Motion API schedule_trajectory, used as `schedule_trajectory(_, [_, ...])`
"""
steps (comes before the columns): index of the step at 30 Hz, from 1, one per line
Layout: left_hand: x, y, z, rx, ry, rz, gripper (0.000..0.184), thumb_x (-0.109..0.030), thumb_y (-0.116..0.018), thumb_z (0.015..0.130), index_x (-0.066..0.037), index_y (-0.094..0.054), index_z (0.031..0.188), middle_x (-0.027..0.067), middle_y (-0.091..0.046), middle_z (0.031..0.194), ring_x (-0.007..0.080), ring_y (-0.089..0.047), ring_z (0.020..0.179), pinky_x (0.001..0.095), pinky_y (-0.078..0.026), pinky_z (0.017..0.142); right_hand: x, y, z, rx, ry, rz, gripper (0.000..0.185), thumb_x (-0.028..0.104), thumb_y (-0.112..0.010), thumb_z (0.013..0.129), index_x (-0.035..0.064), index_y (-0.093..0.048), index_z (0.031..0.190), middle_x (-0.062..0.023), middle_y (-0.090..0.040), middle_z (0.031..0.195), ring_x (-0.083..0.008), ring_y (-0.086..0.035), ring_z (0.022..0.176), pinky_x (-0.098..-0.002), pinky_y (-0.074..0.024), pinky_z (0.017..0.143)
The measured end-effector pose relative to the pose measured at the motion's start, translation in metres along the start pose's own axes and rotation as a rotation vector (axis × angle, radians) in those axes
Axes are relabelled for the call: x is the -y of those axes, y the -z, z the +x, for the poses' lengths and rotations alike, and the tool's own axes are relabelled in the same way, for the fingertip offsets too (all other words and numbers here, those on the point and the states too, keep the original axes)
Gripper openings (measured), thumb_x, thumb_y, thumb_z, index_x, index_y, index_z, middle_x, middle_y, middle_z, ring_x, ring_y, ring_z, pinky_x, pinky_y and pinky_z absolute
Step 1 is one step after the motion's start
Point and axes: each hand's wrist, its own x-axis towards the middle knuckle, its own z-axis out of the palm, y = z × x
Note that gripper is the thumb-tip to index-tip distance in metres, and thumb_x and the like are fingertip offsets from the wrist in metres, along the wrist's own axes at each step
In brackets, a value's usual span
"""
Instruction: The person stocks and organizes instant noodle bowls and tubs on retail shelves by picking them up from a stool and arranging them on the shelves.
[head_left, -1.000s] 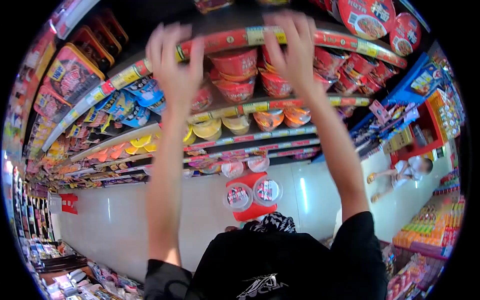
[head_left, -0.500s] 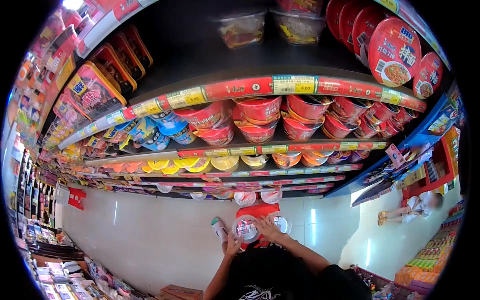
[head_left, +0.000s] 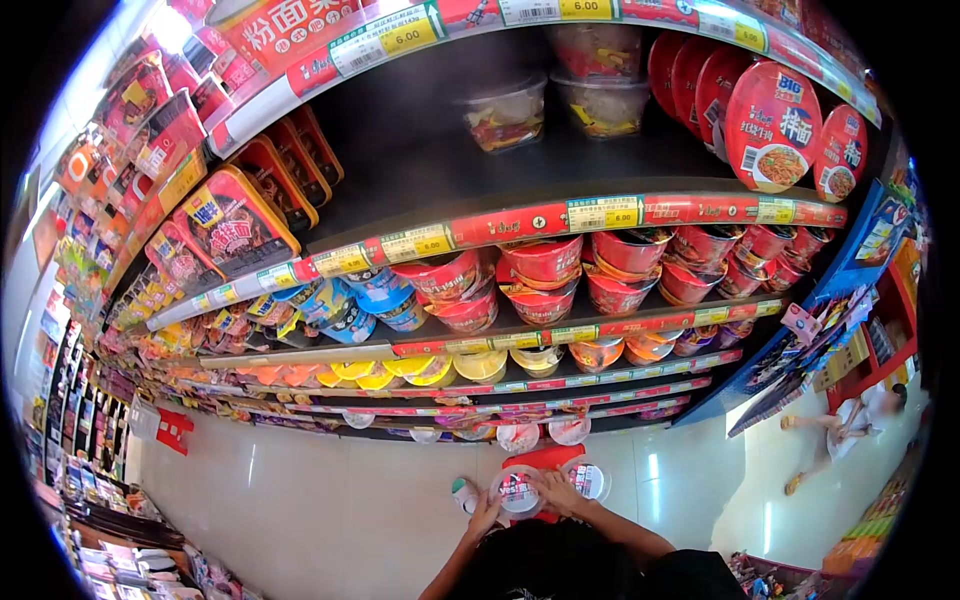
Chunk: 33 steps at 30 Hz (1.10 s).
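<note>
Low in front of my body, I hold a round clear plastic tub [head_left: 514, 487] with a red, black and white label reading "yes!". My left hand [head_left: 485, 514] grips its near left edge, the fingers partly hidden. My right hand [head_left: 556, 491] is closed on the tub's right side, its fingers at the rim. A second round tub [head_left: 594, 482], with a similar label, sits just right of that hand. A red thing [head_left: 548, 458] shows behind and below both tubs; its full shape is hidden.
Shelves of noodle bowls [head_left: 540, 262] rise before me, with price strips [head_left: 610, 212] along their edges. Clear tubs [head_left: 505, 115] stand on an upper shelf. A blue rack [head_left: 850, 262] is at right, and a person [head_left: 858, 425] is beyond it. My shoe [head_left: 464, 494] rests on the floor.
The view has tilted upward, so the shelves and my hands sit lower in it. Both hands keep hold of the tub. The person at right has changed leg position.
</note>
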Motion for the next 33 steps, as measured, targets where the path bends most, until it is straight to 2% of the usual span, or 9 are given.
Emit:
schedule_trajectory(2, [-0.044, 0.002, -0.032, 0.139, 0.064, -0.303, 0.05, -0.029, -0.046, 0.099, 0.0, -0.033, 0.138, 0.0112, -0.058, 0.11, 0.0218, -0.058, 0.103, 0.0338, -0.049, 0.088, 0.01, 0.02, 0.001, -0.036, 0.02, 0.103, 0.082, 0.024, -0.073, 0.074, 0.0154, -0.031, 0.144, -0.0227, -0.037, 0.135, -0.0421, -0.035, 0.127, -0.0569, -0.0227, 0.107])
schedule_trajectory(5, [-0.075, 0.012, -0.054, -0.093, -0.115, -0.212, 0.047, -0.026, -0.046, 0.099, -0.001, -0.035, 0.137, 0.0106, -0.055, 0.118, 0.0203, -0.05, 0.115, 0.0336, -0.038, 0.102, 0.037, 0.067, 0.006, -0.136, 0.065, 0.293, 0.088, 0.022, -0.079, 0.069, 0.015, -0.033, 0.143, -0.0222, -0.036, 0.137, -0.0416, -0.035, 0.128, -0.0526, -0.0259, 0.108])
schedule_trajectory(9, [-0.113, 0.047, -0.065, -0.05, -0.253, -0.235, 0.065, -0.045, -0.047, 0.096, -0.001, -0.031, 0.14, 0.0122, -0.043, 0.137, 0.0205, -0.042, 0.126, 0.0351, -0.031, 0.108, 0.081, 0.121, 0.009, -0.331, 0.129, 0.459, 0.082, 0.02, -0.081, 0.067, 0.0139, -0.039, 0.138, -0.0207, -0.033, 0.138, -0.0414, -0.033, 0.129, -0.0527, -0.0268, 0.107])
schedule_trajectory(11, [-0.228, 0.016, -0.121, 0.067, -0.519, -0.376, 0.059, -0.046, -0.029, 0.1, -0.003, -0.033, 0.141, 0.0101, -0.04, 0.14, 0.0214, -0.036, 0.131, 0.037, -0.025, 0.111, 0.106, 0.169, 0.01, -0.447, 0.165, 0.462, 0.077, 0.019, -0.081, 0.067, 0.0138, -0.044, 0.135, -0.0203, -0.031, 0.139, -0.0408, -0.032, 0.13, -0.0525, -0.0277, 0.107])
schedule_trajectory(15, [-0.332, 0.037, -0.125, 0.419, -0.987, -0.246, 0.138, -0.073, -0.076, 0.053, -0.005, -0.003, 0.149, 0.0154, -0.018, 0.152, 0.03, -0.025, 0.138, 0.0431, -0.02, 0.114, 0.123, 0.274, 0.033, -0.786, 0.451, 0.277, 0.064, 0.016, -0.079, 0.066, 0.0162, -0.055, 0.126, -0.0195, -0.028, 0.143, -0.04, -0.03, 0.133, -0.0529, -0.0281, 0.107])
schedule_trajectory(18, [-0.446, 0.013, -0.16, 0.234, -0.991, -0.129, 0.17, -0.067, -0.087, 0.026, -0.007, 0.017, 0.146, 0.0187, -0.012, 0.152, 0.0336, -0.022, 0.139, 0.0452, -0.02, 0.114, 0.128, 0.362, 0.066, -1.0, 0.613, 0.124, 0.065, 0.005, -0.077, 0.069, 0.0156, -0.047, 0.125, -0.0203, -0.024, 0.144, -0.0427, -0.028, 0.136, -0.0519, -0.0299, 0.108])
schedule_trajectory(21, [-0.533, 0.001, -0.143, 0.216, -1.294, 0.204, 0.16, -0.059, -0.089, 0.039, -0.005, 0.015, 0.147, 0.019, -0.014, 0.151, 0.0301, -0.023, 0.139, 0.0432, -0.022, 0.113, 0.137, 0.446, 0.096, -1.205, 0.639, 0.172, 0.06, -0.002, -0.071, 0.071, 0.0114, -0.045, 0.124, -0.0234, -0.024, 0.146, -0.0425, -0.029, 0.136, -0.0474, -0.0286, 0.109])
schedule_trajectory(27, [-0.641, -0.024, -0.077, 0.162, -1.577, 0.286, 0.101, 0.0, -0.076, 0.074, -0.002, -0.005, 0.146, 0.0153, -0.03, 0.142, 0.0238, -0.035, 0.132, 0.0376, -0.035, 0.107, 0.112, 0.534, 0.139, -1.311, 0.507, -0.042, 0.06, 0.001, -0.072, 0.074, 0.0075, -0.046, 0.128, -0.0235, -0.031, 0.144, -0.0367, -0.032, 0.135, -0.0413, -0.0293, 0.108])
schedule_trajectory(33, [-0.678, -0.035, -0.041, 0.109, -1.541, 0.219, 0.094, -0.006, -0.072, 0.08, 0.001, -0.007, 0.147, 0.0179, -0.034, 0.143, 0.0239, -0.04, 0.129, 0.0352, -0.036, 0.105, 0.091, 0.568, 0.177, -1.41, 0.456, -0.076, 0.072, 0.009, -0.075, 0.076, 0.0029, -0.036, 0.135, -0.0229, -0.034, 0.143, -0.0356, -0.035, 0.133, -0.04, -0.0308, 0.108])
